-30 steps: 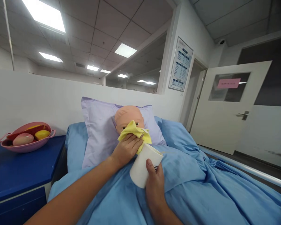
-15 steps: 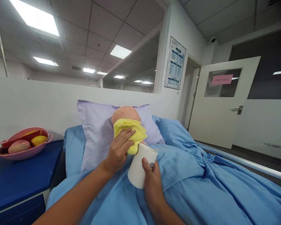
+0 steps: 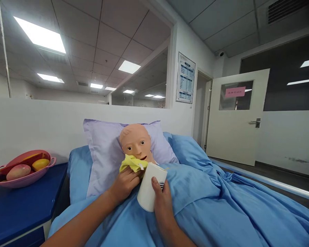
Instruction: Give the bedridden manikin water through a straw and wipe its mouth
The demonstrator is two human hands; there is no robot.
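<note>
A manikin's head (image 3: 136,139) lies on a lilac pillow (image 3: 104,137), its face turned up toward me. My left hand (image 3: 127,183) is closed on a bunched yellow cloth (image 3: 134,163), held at the manikin's chin and cheek, just below its mouth. My right hand (image 3: 162,202) wraps round a white cup (image 3: 147,193) with dark stripes on its side. The cup leans to the right, its rim close to the manikin's chin. What the cup contains cannot be seen.
Blue bedding (image 3: 201,199) covers the bed, with a metal rail (image 3: 262,181) along its right side. At the left, a pink basket (image 3: 25,181) of fruit stands on a blue bedside cabinet (image 3: 20,206). A white door (image 3: 234,137) stands open at the right.
My left hand has moved down with the yellow cloth, off the manikin's face to its chin. The eyes, nose and mouth now show. The cup stays near the chin; the view has tilted up slightly.
</note>
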